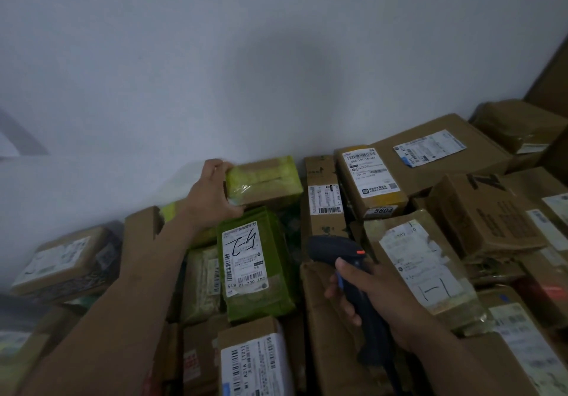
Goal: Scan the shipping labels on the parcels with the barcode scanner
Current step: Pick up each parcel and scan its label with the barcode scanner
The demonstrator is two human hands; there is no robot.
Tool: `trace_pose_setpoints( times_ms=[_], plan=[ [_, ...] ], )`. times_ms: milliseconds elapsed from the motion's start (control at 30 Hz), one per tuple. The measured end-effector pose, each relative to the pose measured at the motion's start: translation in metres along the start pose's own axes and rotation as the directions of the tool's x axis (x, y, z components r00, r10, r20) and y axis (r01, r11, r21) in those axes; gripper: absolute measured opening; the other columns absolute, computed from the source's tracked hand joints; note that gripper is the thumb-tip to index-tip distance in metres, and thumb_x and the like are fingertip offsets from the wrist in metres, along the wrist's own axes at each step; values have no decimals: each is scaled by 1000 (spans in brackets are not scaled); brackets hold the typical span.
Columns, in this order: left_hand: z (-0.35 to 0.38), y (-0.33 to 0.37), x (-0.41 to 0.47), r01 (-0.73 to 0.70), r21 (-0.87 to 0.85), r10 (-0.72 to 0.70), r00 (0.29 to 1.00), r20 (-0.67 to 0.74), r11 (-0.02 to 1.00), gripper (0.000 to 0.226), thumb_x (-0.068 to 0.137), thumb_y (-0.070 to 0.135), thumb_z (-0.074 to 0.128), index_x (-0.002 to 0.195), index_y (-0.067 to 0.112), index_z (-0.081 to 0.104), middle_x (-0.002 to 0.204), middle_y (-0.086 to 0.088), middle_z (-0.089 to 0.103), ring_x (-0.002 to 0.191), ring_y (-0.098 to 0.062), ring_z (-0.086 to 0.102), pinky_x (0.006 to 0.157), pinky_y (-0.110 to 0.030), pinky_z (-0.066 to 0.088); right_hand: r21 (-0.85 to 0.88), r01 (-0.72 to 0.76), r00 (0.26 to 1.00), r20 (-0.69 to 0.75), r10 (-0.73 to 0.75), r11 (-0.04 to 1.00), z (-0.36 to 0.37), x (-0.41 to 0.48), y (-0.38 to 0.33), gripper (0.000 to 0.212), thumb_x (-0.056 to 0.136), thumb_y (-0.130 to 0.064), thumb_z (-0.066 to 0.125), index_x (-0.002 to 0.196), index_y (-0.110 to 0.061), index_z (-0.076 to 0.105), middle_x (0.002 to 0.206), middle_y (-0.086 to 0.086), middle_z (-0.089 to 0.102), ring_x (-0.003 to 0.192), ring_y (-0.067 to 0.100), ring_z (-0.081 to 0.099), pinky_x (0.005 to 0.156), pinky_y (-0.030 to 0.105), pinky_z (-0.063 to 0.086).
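My left hand [213, 192] grips the left end of a small cardboard parcel [270, 180] wrapped in yellow-green tape, at the back of the pile against the wall. No label shows on its visible face. My right hand [368, 300] holds a dark barcode scanner [341, 254] by its handle, head pointing away from me, an orange spot lit on top. Just below the held parcel lies a green-taped parcel [255, 269] with a white shipping label [244, 257] facing up, left of the scanner head.
Several cardboard parcels with white labels fill the whole surface: an upright narrow box [324, 202], a labelled box marked 5604 [370, 180], a large box [436, 152] at the back right, and others near me [252, 362]. A pale wall [246, 57] rises behind.
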State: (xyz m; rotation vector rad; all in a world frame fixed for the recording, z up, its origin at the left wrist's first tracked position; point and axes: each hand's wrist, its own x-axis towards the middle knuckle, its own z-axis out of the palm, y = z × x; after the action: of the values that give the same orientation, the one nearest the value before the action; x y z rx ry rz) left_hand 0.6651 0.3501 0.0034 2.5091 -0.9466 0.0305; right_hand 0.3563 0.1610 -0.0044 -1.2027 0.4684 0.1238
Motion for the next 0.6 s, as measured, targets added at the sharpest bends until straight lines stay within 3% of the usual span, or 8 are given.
trace_pose_setpoints(
  times_ms=[67,133,200,300,400,533,600],
  plan=[
    [1,1,-2,41,-25,-43,996,-73,999,91,55,40,87,133,28,43,129,12,30,95,-11,55,79,-24,49,3,3,1000,0,-3,1000,0,0,0,47,75,-60,69,77,-13,74,76,28,62,47,21,53,48,27,45],
    [0,-3,-2,126,-169,-148,981,-128,978,86,60,33,90,133,28,46,125,12,31,100,-10,55,76,-17,49,15,3,1000,-16,-3,1000,1,0,0,50,75,-59,69,82,-9,72,78,26,66,47,21,53,47,27,45],
    [-1,-5,0,163,-257,-198,973,-118,953,84,64,29,91,134,25,46,124,9,33,103,-9,53,73,-8,45,15,-1,999,-34,2,1000,1,0,0,55,74,-58,69,87,-5,69,80,25,68,47,21,53,47,27,45],
    [2,0,5,232,-319,-256,966,-35,919,85,66,25,90,136,23,44,130,3,32,108,-13,48,78,-14,44,5,-11,999,-50,11,1000,3,-1,0,58,72,-58,69,86,-2,70,76,24,68,46,21,52,46,26,44],
    [8,4,7,247,-199,-240,969,58,948,93,65,18,90,143,20,38,138,-2,29,104,-13,47,81,-22,45,-5,-29,998,-58,28,1000,4,-2,-2,56,71,-57,68,81,-2,72,74,22,66,47,21,52,45,25,43],
    [10,0,5,245,-39,-239,963,123,969,90,69,18,86,144,21,36,140,-2,28,96,-12,49,64,-10,39,-1,-43,997,-71,42,999,6,-3,-5,55,73,-53,67,88,0,68,76,20,69,46,19,52,44,26,43],
    [7,-1,7,211,103,-226,960,166,972,90,70,18,82,146,18,34,143,-4,25,96,-17,51,73,-19,44,-21,-43,997,-66,41,999,6,-4,-6,56,72,-55,66,86,0,69,71,18,68,46,19,52,45,26,44]
  ],
)
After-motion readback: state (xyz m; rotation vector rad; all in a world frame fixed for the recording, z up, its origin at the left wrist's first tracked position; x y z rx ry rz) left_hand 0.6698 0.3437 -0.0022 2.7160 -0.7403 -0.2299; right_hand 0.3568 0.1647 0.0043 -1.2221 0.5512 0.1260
